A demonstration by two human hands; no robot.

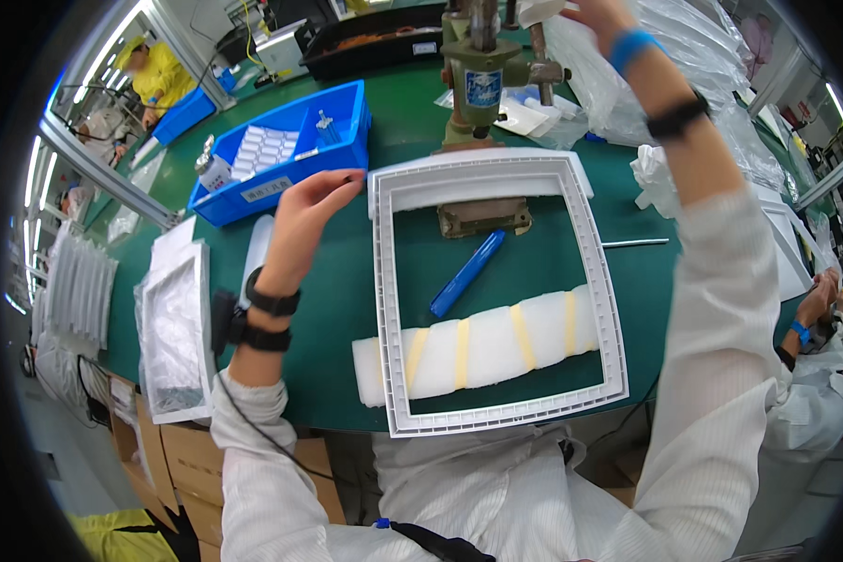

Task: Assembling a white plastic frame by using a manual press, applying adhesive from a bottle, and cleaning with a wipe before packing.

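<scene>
A white rectangular plastic frame [613, 328] with a ribbed edge lies before me. Its far side is at the foot of a green hand press [478, 84]. My left hand [304, 220] is just off the frame's far left corner, fingers pinched around something small and dark that I cannot make out. At the upper edge my right hand [601, 23] is at the white-covered end of the press lever [538, 47]; its fingers are partly cut off. Inside the frame's opening lie a blue pen-like tool [468, 273] and a white foam pad [492, 351] bound with yellow tape.
A blue divided bin [281, 183] with white parts and a bottle stands left. Beyond it is a black tray [375, 47]. Another bagged frame [203, 328] lies left. Clear plastic bags [618, 84] pile up at back right. A thin rod [637, 244] lies right. Co-workers sit on both sides.
</scene>
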